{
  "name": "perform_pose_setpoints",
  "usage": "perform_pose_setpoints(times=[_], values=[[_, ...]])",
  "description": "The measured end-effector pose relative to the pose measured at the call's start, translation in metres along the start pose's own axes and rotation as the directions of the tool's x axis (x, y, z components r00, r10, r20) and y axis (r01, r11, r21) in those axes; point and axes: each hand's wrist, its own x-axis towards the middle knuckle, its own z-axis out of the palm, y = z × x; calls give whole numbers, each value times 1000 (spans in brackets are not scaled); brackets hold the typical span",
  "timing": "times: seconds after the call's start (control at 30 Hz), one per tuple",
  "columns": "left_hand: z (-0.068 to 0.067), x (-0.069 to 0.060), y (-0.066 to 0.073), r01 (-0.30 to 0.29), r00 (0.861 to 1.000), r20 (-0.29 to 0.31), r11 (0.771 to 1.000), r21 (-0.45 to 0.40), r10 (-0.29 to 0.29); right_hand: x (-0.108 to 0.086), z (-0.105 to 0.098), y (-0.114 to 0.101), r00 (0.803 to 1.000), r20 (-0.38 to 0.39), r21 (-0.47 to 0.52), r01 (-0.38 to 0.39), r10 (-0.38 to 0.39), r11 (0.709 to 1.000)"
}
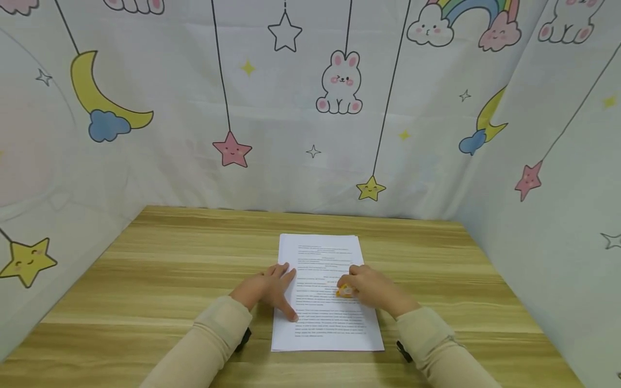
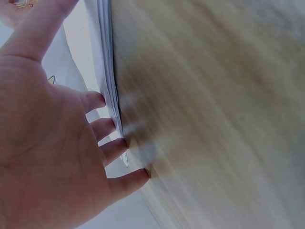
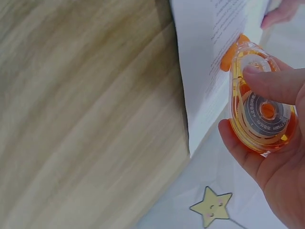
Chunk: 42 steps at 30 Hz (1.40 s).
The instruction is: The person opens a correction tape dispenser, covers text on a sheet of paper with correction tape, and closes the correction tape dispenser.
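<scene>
A stack of printed paper (image 1: 322,256) lies on the wooden table, its layered edge (image 2: 108,71) visible in the left wrist view. My left hand (image 1: 273,288) rests along the left side of the stack with fingers spread and the thumb on the top sheet. In the right wrist view, my right hand (image 3: 281,162) grips a clear and orange correction tape dispenser (image 3: 262,109) between thumb and fingers. Its orange tip end (image 3: 228,57) points toward the printed text. From the head view the dispenser (image 1: 345,291) is over the right half of the page, partly covered by the fingers.
The wooden table (image 1: 194,253) surrounds the paper on all sides. White fabric (image 1: 301,178) with cartoon stars, moons and rabbits hangs behind and at both sides of the table. Dark straps or devices (image 1: 404,351) show beneath the beige sleeves.
</scene>
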Motion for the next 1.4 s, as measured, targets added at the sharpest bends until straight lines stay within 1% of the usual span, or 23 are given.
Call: perform_pose_setpoints(times=[0.1,0.17,0.37,0.63,0.8,0.9,1.13,1.27,1.4], values=[[1,1,0,4,1000,-4,1000,4,-4,1,0,0,999,17,-65,34,-33,997],[1,2,0,6,1000,-5,1000,4,-6,1,0,0,998,14,-93,58,-57,994],[2,2,0,0,1000,-1,1000,-1,0,1,-1,0,996,3,-104,84,-84,991],[1,1,1,-4,1000,7,1000,6,4,-7,-2,4,999,14,-72,30,-29,997],[0,0,2,1,1000,19,1000,14,-1,-13,-1,11,999,-9,-67,36,-36,997],[0,0,2,3,1000,22,1000,13,-3,-17,0,16,1000,1,-78,27,-27,997],[2,5,-2,21,1000,11,1000,-1,-21,-26,-5,26,1000,27,-47,-8,10,999],[-1,1,1,16,1000,21,1000,-7,-16,-29,-5,27,999,33,-40,-17,18,999],[-1,-1,1,11,1000,9,1000,-10,-11,-31,-5,30,999,33,-10,-15,15,1000]])
